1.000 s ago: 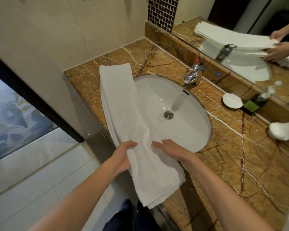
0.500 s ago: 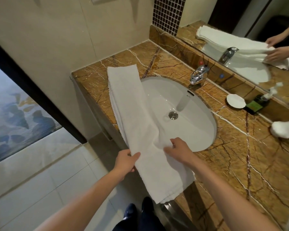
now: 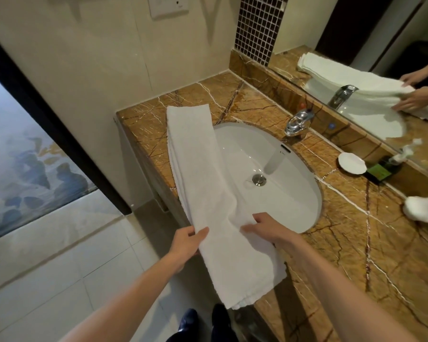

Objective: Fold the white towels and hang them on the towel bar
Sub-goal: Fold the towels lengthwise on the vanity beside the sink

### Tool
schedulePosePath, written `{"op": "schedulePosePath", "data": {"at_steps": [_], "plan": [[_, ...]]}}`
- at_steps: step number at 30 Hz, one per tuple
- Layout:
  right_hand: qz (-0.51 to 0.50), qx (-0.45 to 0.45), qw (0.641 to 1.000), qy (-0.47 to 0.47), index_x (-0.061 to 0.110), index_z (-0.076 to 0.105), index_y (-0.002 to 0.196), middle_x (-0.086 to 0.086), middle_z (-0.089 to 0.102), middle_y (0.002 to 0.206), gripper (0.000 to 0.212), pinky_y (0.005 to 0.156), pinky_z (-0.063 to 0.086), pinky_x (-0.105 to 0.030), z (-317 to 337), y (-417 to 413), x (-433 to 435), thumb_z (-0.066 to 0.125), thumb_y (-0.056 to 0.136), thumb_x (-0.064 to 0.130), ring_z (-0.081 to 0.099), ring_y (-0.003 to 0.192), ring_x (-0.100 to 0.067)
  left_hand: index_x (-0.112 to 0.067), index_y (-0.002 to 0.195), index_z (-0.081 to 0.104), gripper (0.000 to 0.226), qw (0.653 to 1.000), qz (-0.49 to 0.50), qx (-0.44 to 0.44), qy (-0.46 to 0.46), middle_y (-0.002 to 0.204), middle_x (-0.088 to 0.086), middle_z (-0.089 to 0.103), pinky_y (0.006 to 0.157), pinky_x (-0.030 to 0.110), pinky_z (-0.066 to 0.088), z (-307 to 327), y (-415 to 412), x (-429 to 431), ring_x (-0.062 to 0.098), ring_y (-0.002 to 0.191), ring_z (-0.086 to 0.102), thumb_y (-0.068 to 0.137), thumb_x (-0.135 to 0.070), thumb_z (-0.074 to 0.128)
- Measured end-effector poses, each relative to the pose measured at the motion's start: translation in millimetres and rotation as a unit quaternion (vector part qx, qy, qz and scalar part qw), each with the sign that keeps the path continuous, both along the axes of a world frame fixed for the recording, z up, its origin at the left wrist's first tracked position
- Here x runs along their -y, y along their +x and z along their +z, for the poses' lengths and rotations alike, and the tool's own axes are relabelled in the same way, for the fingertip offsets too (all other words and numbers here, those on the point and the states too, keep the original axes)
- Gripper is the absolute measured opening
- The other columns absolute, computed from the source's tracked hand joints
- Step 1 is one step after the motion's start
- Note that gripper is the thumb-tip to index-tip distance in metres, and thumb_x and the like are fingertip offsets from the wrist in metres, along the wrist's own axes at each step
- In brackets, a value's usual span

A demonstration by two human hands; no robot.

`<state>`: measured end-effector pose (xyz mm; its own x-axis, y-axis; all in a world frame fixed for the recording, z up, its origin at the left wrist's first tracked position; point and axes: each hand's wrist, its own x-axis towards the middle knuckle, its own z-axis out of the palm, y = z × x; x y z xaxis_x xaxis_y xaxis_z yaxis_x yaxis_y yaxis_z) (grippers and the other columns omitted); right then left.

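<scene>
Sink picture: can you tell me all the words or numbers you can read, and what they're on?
No writing here can be read.
sink: a tiny dark mark beside the overflow slot, too small to read.
dark item with green label: blurred, unreadable.
wall plate: small marks, too small to read.
white towel: no writing shows.
</scene>
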<state>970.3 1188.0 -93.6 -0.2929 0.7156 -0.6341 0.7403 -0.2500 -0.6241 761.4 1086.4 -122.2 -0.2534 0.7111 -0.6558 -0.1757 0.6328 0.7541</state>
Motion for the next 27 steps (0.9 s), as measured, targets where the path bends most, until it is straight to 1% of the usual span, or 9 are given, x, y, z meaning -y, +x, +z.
{"op": "schedulePosePath", "data": {"at_steps": [2, 4, 7, 9, 12, 15, 18, 23, 27], "plan": [[0.001, -0.013, 1.000, -0.011, 0.018, 0.068, 0.074, -0.002, 0.068, 0.080, 0.010, 0.064, 0.048, -0.028, 0, 0, -4, 0.071, 0.074, 0.027, 0.063, 0.068, -0.014, -0.001, 0.096, 0.067, 0.023, 1.000, 0.014, -0.003, -0.003, 0.085, 0.008, 0.071, 0.047, 0.022, 0.048, 2, 1, -2, 0.017, 0.069, 0.064, 0.089, -0.023, 0.066], [-0.002, -0.018, 1.000, -0.014, 0.019, 0.068, 0.078, -0.002, 0.070, 0.081, 0.012, 0.064, 0.049, -0.027, -1, -2, -6, 0.072, 0.073, 0.029, 0.065, 0.069, -0.015, 0.001, 0.097, 0.067, 0.023, 1.000, 0.012, -0.007, -0.009, 0.081, 0.011, 0.069, 0.041, 0.020, 0.041, 2, 2, -2, 0.017, 0.061, 0.059, 0.089, -0.021, 0.066], [-0.009, -0.024, 0.999, -0.035, 0.021, 0.066, 0.087, 0.000, 0.070, 0.085, 0.013, 0.065, 0.052, -0.027, -3, -6, -7, 0.071, 0.078, 0.030, 0.066, 0.073, -0.016, -0.001, 0.097, 0.067, 0.020, 1.000, 0.009, -0.001, -0.015, 0.084, 0.011, 0.069, 0.042, 0.021, 0.041, 2, 2, -3, 0.016, 0.063, 0.060, 0.089, -0.020, 0.066], [-0.010, -0.010, 0.999, -0.033, 0.015, 0.066, 0.096, -0.004, 0.069, 0.095, 0.022, 0.077, 0.053, -0.035, -4, -10, -7, 0.068, 0.081, 0.031, 0.066, 0.083, -0.021, -0.002, 0.097, 0.067, 0.019, 1.000, 0.010, 0.002, -0.013, 0.085, 0.009, 0.069, 0.044, 0.020, 0.044, 3, 2, -4, 0.016, 0.066, 0.061, 0.089, -0.019, 0.066], [0.053, 0.109, 0.991, 0.063, 0.009, 0.060, 0.093, -0.007, 0.061, 0.102, 0.028, 0.090, 0.045, -0.038, -3, -16, -1, 0.060, 0.083, 0.035, 0.059, 0.098, -0.030, 0.000, 0.096, 0.067, 0.018, 1.000, 0.019, 0.009, -0.012, 0.088, 0.010, 0.070, 0.056, 0.026, 0.052, 1, 3, -4, 0.019, 0.073, 0.064, 0.088, -0.017, 0.067], [0.056, 0.115, 0.985, 0.113, 0.010, 0.052, 0.077, -0.010, 0.054, 0.094, 0.022, 0.076, 0.043, -0.033, -1, -17, 5, 0.058, 0.084, 0.030, 0.056, 0.088, -0.029, 0.002, 0.096, 0.066, 0.019, 1.000, 0.025, 0.006, -0.010, 0.087, 0.011, 0.070, 0.062, 0.031, 0.053, 2, 5, -5, 0.020, 0.074, 0.064, 0.089, -0.015, 0.066], [0.040, 0.110, 0.982, 0.146, 0.010, 0.047, 0.071, -0.014, 0.052, 0.094, 0.023, 0.067, 0.040, -0.030, -7, -13, 11, 0.053, 0.084, 0.028, 0.057, 0.084, -0.032, 0.004, 0.094, 0.065, 0.018, 1.000, 0.021, 0.001, -0.004, 0.078, 0.009, 0.068, 0.045, 0.021, 0.045, 1, 7, -4, 0.014, 0.060, 0.060, 0.089, -0.014, 0.064], [0.044, 0.136, 0.975, 0.169, 0.007, 0.053, 0.100, -0.010, 0.051, 0.101, 0.033, 0.076, 0.040, -0.033, -23, -9, 26, 0.047, 0.093, 0.039, 0.054, 0.097, -0.032, -0.004, 0.098, 0.066, 0.013, 0.999, 0.015, -0.028, 0.002, 0.087, 0.003, 0.069, 0.048, 0.016, 0.047, -7, 10, 1, 0.012, 0.071, 0.063, 0.089, -0.014, 0.064], [0.015, 0.151, 0.970, 0.187, 0.014, 0.046, 0.069, -0.006, 0.050, 0.083, 0.046, 0.060, 0.033, -0.030, -25, 0, 23, 0.050, 0.090, 0.055, 0.050, 0.076, -0.024, -0.011, 0.105, 0.065, 0.019, 0.998, -0.012, -0.061, 0.023, 0.091, -0.006, 0.068, 0.052, 0.010, 0.048, -10, 14, 3, 0.006, 0.080, 0.064, 0.087, -0.016, 0.067]]}}
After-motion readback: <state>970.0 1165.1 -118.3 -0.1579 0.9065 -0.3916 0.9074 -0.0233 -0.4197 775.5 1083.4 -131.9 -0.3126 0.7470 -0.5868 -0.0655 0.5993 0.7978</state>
